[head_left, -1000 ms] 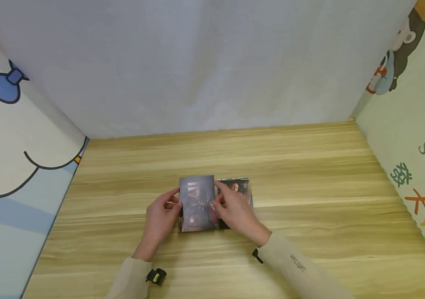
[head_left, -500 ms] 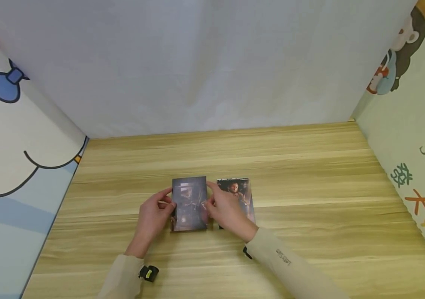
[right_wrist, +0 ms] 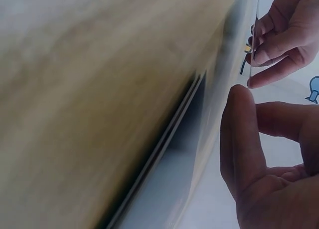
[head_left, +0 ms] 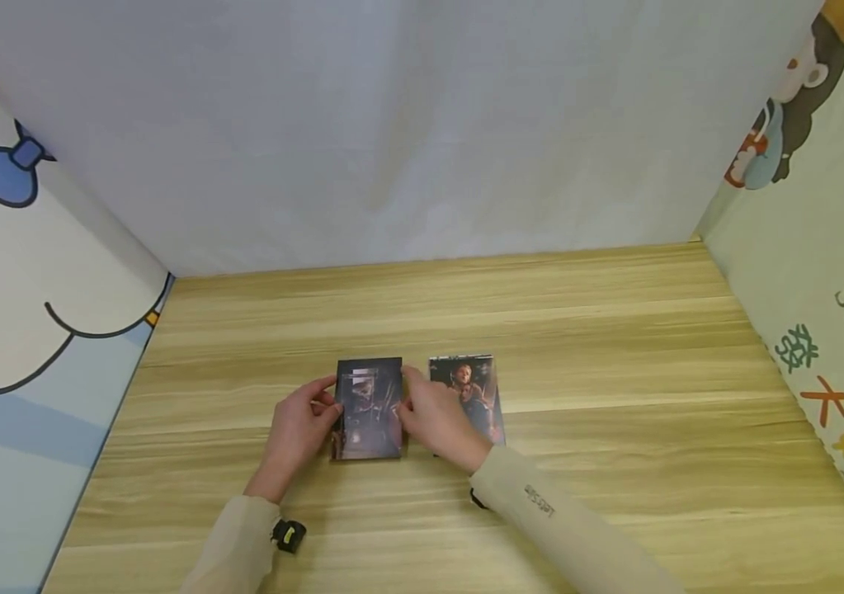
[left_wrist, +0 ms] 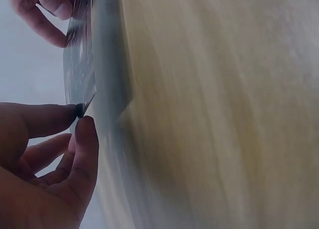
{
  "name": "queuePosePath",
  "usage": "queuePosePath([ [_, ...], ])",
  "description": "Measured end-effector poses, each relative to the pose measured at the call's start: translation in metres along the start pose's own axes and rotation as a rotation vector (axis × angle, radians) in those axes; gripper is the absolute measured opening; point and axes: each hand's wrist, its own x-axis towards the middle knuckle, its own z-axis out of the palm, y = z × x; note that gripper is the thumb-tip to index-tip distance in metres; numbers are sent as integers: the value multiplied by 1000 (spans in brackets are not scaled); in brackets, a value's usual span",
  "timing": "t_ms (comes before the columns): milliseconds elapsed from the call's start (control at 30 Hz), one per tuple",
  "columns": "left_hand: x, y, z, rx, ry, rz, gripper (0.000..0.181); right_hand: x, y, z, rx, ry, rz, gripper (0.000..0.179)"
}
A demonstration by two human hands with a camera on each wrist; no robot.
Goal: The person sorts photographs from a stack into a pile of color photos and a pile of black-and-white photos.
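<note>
A dark, glossy picture card [head_left: 368, 408] is held between both hands in the head view, upright in format. My left hand [head_left: 303, 423] pinches its left edge between thumb and fingers. At the opposite edge, my right hand [head_left: 442, 417] holds it with thumb and fingertips. Seen side-on in the left wrist view, the thin card [left_wrist: 82, 72] stands off the wood surface, its corner between the left thumb and finger. Just to the right, partly under the right hand, lie other picture cards [head_left: 464, 379], the top one showing a figure; the right wrist view shows their stacked edges [right_wrist: 164, 139].
A wood-grain tabletop [head_left: 577, 330] spreads beneath the hands. Behind it rises a plain pale backdrop [head_left: 422, 132]. Panels with cartoon drawings stand at the left [head_left: 35, 330] and the right [head_left: 785, 272]. Dark wrist devices sit at both cuffs.
Both hands have moved left with the card, which overlapped the other cards a second ago and now shows a gap from them. More of those cards has come into view.
</note>
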Motion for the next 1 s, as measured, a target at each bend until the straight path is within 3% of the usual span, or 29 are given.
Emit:
queuePosePath([
  [300, 5, -9, 0, 54, -35, -14, 47, 7, -2, 6, -49, -42, 29, 59],
  [567, 6, -12, 0, 57, -45, -37, 46, 10, -3, 11, -27, -65, 57, 62],
  [1000, 8, -13, -1, 91, -36, -14, 44, 14, -6, 11, -80, -67, 56, 58],
])
